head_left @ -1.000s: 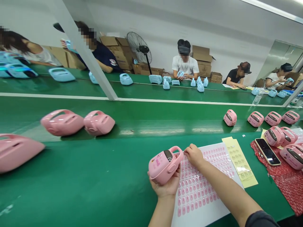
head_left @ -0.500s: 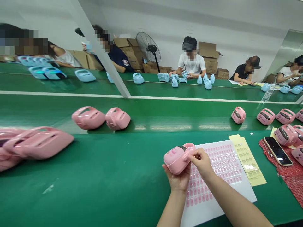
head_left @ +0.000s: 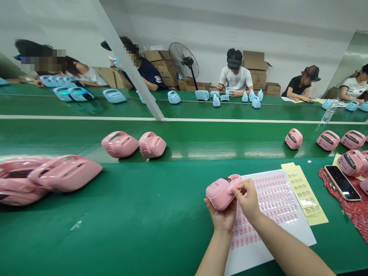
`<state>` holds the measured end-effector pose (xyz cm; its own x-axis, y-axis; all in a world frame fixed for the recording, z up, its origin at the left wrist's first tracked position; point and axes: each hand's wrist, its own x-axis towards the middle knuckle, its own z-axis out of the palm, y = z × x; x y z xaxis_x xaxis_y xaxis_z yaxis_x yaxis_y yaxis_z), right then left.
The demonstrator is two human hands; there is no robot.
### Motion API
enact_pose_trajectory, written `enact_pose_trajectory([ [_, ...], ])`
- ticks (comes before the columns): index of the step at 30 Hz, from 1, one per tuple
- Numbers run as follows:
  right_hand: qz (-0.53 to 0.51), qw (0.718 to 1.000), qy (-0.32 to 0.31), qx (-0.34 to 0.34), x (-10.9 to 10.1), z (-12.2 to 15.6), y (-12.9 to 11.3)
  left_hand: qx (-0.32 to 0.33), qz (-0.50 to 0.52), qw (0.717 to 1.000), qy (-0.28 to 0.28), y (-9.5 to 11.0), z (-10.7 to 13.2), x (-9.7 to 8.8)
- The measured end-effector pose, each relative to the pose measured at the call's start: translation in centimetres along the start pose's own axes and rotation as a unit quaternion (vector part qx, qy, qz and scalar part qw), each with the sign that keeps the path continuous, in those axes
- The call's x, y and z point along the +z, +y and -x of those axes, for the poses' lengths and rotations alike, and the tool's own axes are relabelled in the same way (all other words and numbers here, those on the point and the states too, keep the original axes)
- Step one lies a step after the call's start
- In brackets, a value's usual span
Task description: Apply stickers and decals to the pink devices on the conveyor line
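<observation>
My left hand [head_left: 221,217] holds a pink plastic housing with a carry handle [head_left: 220,194] from below, tilted above the green table. A small dark window and a printed pattern show on it. My right hand [head_left: 249,197] is closed in a pinch against its side, near the base of the handle. Whatever sits between those fingertips, if anything, is too small to make out. Under my hands lies a white sheet of oval pink stickers [head_left: 274,194], partly covered by my forearms. A yellow sticker sheet [head_left: 306,195] lies at its right edge.
Several pink housings [head_left: 66,174] stand at left, others [head_left: 327,140] at right. A phone [head_left: 342,183] rests on red bubble wrap [head_left: 355,214]. Across the line, co-workers [head_left: 236,74] sit among blue housings [head_left: 174,97]. A slanted white post [head_left: 135,73] rises at left.
The view has swung slightly left, so things sit further right. My right fingertips stay pressed at the housing's side, and my left hand keeps its hold.
</observation>
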<state>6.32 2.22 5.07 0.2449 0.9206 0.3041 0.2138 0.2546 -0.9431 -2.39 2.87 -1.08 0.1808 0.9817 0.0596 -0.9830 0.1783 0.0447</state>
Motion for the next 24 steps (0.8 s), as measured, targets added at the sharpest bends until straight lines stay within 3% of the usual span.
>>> enact_pose_trajectory([
  [3,0.135,0.984,-0.007,-0.117,-0.5,0.1,0.1,-0.007,-0.013,1.0,-0.003,0.1,0.1,-0.2],
  [6,0.235,0.96,-0.023,-0.149,-1.0,-0.1,-0.1,-0.013,-0.025,1.0,-0.001,0.2,0.1,-0.2],
  [11,0.181,0.984,0.009,-0.003,-2.2,-2.0,0.2,-0.023,-0.054,0.998,-0.033,0.4,0.2,-0.1],
  [16,0.079,0.992,0.033,0.092,-5.6,-3.8,0.6,-0.028,-0.146,0.988,-0.047,0.4,0.5,0.5],
  [19,0.041,0.997,-0.002,0.067,-8.4,-4.0,-0.5,-0.003,-0.313,0.949,-0.021,-0.5,1.1,1.7],
  [22,0.032,0.995,-0.09,0.035,-10.5,-3.7,-2.4,0.033,-0.494,0.869,-0.005,-1.9,1.9,3.1],
  [24,0.044,0.987,-0.154,0.019,-11.2,-3.3,-3.5,0.034,-0.555,0.831,-0.018,-2.8,2.4,3.6],
])
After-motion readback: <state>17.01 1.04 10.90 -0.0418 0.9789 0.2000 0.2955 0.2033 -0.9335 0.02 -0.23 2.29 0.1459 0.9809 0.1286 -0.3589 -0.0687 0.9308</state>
